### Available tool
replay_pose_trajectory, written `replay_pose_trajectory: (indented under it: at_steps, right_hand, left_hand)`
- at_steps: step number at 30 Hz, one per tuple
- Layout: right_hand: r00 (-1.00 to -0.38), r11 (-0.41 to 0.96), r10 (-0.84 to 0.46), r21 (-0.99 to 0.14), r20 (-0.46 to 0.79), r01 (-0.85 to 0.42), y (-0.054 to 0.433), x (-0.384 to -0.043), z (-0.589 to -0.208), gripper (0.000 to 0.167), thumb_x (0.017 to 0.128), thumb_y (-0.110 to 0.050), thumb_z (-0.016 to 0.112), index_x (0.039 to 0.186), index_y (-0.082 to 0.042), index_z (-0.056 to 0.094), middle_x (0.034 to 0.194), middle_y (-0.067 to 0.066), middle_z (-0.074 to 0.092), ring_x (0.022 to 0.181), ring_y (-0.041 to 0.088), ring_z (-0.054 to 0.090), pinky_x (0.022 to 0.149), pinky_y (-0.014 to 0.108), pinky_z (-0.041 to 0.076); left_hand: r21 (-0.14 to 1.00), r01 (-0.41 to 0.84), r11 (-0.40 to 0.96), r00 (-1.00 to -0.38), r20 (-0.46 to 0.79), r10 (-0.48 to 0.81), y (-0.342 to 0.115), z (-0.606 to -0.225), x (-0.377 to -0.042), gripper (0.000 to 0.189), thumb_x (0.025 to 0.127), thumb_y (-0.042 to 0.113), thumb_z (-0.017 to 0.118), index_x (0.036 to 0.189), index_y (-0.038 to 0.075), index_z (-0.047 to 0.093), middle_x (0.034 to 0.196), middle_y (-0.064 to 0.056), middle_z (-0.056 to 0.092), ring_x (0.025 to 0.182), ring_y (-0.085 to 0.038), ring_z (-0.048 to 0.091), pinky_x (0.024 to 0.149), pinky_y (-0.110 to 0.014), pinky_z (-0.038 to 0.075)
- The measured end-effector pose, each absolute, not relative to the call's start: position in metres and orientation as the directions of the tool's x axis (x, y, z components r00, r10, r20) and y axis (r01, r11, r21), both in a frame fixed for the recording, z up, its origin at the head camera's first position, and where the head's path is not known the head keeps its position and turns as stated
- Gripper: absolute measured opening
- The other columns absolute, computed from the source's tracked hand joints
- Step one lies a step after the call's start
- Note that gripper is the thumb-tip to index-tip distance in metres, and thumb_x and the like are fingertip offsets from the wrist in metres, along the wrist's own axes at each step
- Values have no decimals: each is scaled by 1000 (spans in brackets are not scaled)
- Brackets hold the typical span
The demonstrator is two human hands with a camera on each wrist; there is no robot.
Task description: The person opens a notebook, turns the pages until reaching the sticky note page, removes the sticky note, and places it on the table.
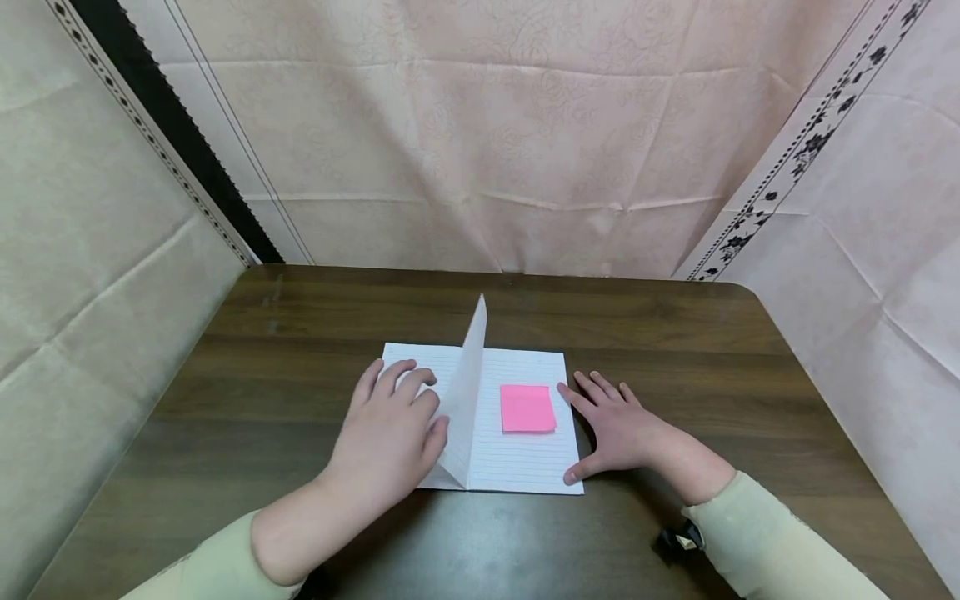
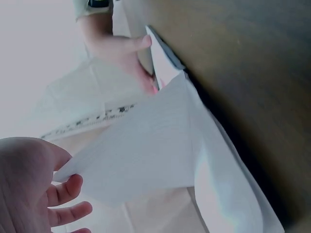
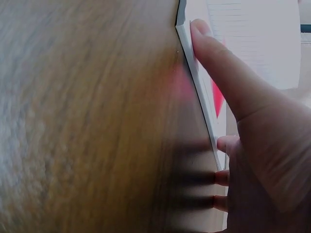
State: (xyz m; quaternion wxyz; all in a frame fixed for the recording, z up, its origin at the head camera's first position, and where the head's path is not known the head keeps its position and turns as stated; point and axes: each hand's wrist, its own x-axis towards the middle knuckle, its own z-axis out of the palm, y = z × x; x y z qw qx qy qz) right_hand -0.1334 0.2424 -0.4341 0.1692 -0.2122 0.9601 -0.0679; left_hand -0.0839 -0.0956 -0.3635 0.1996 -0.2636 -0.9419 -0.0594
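Observation:
An open lined notebook (image 1: pixel 525 467) lies on the table, one page (image 1: pixel 467 392) standing up near its middle fold. My left hand (image 1: pixel 390 442) pinches the edge of that page (image 2: pixel 141 150) between thumb and index finger, as the left wrist view shows. A pink sticky note (image 1: pixel 528 408) lies on the right-hand page. Along the notebook's right edge rests my right hand (image 1: pixel 618 429), fingers spread. Its thumb (image 3: pixel 218 53) presses on the lower right corner and its index fingertip touches the edge higher up; the other fingertips stand on the table.
The brown wooden table (image 1: pixel 300 367) reaches out around the notebook on all sides. Pale patterned cloth (image 1: pixel 480 150) hangs behind it and at both sides. A dark strap-like object (image 1: pixel 678 540) sits at the right sleeve cuff.

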Motion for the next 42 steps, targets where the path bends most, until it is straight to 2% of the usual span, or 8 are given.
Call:
replay_pose_trajectory:
  at_steps: [8,16,25,32,42]
  right_hand:
    - [-853,904,-423,-203,-306,-375,242,-133,-432,133,55,-91,64,159,-21,22,164,16,14,149,41,8,111,71,12]
    - [-852,902,-426,-206,-303,-378,241,-133,-433,134,54,-91,64,160,-21,21,164,16,14,149,41,8,111,71,12]
    - [-852,903,-426,-205,-304,-378,241,-133,-433,133,55,-91,63,160,-21,20,164,16,14,149,41,8,111,71,12]
    - [-851,902,-427,-210,-306,-377,240,-133,-432,133,55,-90,64,160,-21,21,164,16,14,149,41,8,111,71,12]
    - [-853,903,-425,-210,-303,-375,241,-133,-432,133,54,-90,65,160,-21,21,164,16,14,149,42,8,110,71,11]
  left_hand:
    - [57,479,876,-808,420,414,-112,-363,-80,21,89,27,65,72,14,64,114,-4,63,124,-33,47,112,-56,23]
    - [71,439,896,-838,392,380,-121,-366,-79,21,91,28,66,75,14,69,115,-5,64,124,-32,47,112,-56,21]
    - [94,359,929,-890,332,311,-135,-374,-83,24,89,27,66,70,14,63,116,-8,63,121,-35,47,110,-59,22]
    - [91,309,947,-921,277,274,-144,-382,-84,23,93,26,63,78,9,71,113,-9,65,116,-36,50,109,-61,24]
    - [83,281,956,-944,205,260,-152,-390,-82,26,89,23,66,66,13,67,107,-10,66,112,-38,52,107,-63,25]
